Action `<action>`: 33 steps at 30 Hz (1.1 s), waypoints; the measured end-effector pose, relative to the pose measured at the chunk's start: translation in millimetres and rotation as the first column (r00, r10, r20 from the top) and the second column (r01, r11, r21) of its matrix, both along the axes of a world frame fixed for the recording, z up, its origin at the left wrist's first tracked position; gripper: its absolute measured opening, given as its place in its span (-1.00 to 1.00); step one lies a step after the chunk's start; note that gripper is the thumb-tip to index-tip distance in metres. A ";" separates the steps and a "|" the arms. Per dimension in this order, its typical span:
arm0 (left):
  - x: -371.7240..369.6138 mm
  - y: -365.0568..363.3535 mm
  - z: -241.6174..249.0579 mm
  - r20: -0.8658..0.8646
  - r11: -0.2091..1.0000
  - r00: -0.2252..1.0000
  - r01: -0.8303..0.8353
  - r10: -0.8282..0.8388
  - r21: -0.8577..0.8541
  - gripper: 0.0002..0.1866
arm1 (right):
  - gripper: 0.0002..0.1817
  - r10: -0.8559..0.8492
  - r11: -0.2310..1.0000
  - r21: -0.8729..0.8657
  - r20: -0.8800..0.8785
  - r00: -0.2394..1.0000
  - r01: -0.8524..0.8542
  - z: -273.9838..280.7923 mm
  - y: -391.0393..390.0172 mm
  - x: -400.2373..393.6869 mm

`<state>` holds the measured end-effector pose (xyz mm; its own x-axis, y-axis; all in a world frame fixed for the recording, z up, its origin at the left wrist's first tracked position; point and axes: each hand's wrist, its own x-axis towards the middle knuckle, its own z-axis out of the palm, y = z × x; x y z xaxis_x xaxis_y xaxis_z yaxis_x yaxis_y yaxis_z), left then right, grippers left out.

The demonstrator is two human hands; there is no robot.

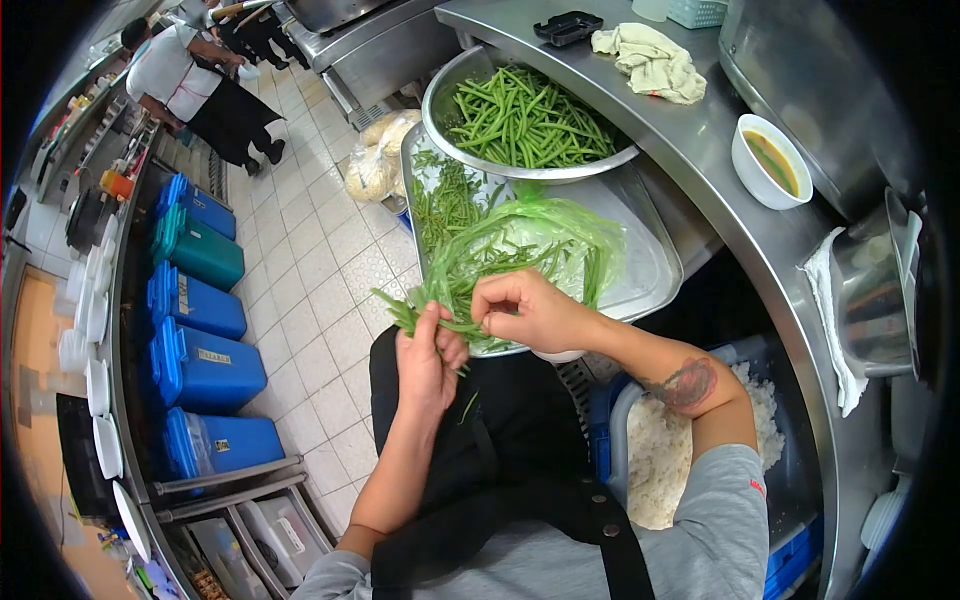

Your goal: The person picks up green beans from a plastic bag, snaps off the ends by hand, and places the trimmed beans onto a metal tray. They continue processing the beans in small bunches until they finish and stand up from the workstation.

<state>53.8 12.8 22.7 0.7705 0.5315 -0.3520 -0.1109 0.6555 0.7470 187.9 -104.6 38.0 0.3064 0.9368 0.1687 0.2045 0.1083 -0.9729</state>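
Observation:
My left hand (430, 358) is closed around a small bunch of green beans (399, 312), whose tips stick out past the thumb. Close beside it, my right hand (528, 312) pinches at the end of a bean from that bunch. Both hands are over the near edge of a metal tray (648, 262). On the tray lie a thin green plastic bag (575, 225) with beans in it and a heap of small bean trimmings (446, 200). A large steel bowl (432, 112) full of whole green beans (530, 118) rests at the tray's far side.
A steel counter (690, 150) curves along the right, bearing a cloth (655, 62), a black tray (568, 27) and a white bowl of soup (768, 165). Cooked rice (655, 465) fills a tub by my right elbow. Blue bins (205, 370) line the left; a person (190, 80) stands beyond.

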 end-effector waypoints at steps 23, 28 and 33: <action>-4.0 4.0 13.8 0.015 0.997 1.000 -0.013 0.014 -0.072 -0.73 | -0.66 -0.060 0.758 -0.297 0.855 0.515 0.580 -26.4 -29.5 88.7; -12.2 10.0 10.1 0.104 0.992 0.989 0.114 -0.108 -0.047 -0.76 | -0.77 -0.045 0.756 -0.317 0.847 0.529 0.573 -31.9 -29.9 91.1; -12.7 9.7 10.9 0.045 0.988 0.988 0.143 -0.145 0.052 -0.80 | -0.86 -0.060 0.730 -0.319 0.851 0.521 0.604 -23.3 -28.6 88.1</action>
<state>41.1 22.5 33.6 0.8557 0.4292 -0.2890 -0.0549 0.6308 0.7740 276.0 -133.2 14.8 0.6243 0.7805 0.0323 0.7581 -0.5954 -0.2659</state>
